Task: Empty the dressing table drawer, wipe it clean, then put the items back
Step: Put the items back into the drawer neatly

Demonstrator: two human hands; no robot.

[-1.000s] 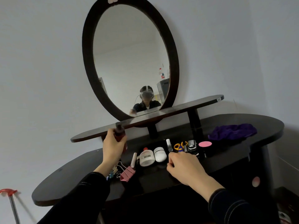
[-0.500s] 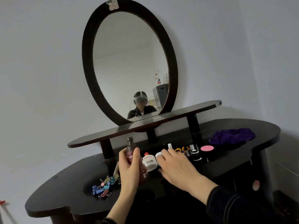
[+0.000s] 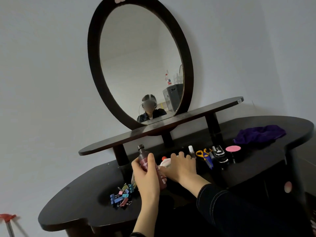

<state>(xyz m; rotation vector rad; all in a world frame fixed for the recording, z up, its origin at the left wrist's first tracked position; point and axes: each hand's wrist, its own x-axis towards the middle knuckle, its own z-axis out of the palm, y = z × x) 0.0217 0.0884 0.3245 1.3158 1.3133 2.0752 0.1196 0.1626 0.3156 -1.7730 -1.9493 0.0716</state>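
Grey wall (image 3: 51,65) behind; an oval, dark-framed mirror (image 3: 95,74) leans on it. The glass reflects a person in a headset and dark top.

Dark glossy counter (image 3: 77,207) fills the lower frame, front edge curved. A raised shelf (image 3: 196,113) on short posts runs across its back, under the mirror. The drawer can't be made out in the shadow below the counter edge; a pink knob (image 3: 288,186) shows on the dark front at right.

Right sleeve (image 3: 230,211), dark with pale stitching, comes in from lower right.

Purple cloth (image 3: 259,134) is bunched at far right of the counter, well apart from the rest.

Left grip (image 3: 147,177): fingers and thumb wrapped round a dark red bottle (image 3: 142,159), held above the counter, cap on, tilted slightly left.

Right grip (image 3: 181,166): just beside the left, touching the bottle's side, fingers curled down over a white jar (image 3: 165,162) on the counter under the shelf. The jar is mostly hidden; a red cap pokes out at its left.

The task's things lie in a row on the counter, right of the grips:
- binder clips (image 3: 121,195), mixed colours, heaped at front left, near the left wrist
- scissors (image 3: 203,154), yellow and blue handles
- a black-and-white object (image 3: 219,153), possibly a stapler, touching the scissors
- pot (image 3: 233,148), dark with a pink lid, just beside it
- polish (image 3: 191,151), a small white-capped bottle, upright by the right fingertips

Red blurred object (image 3: 6,216) at lower left, off the counter.
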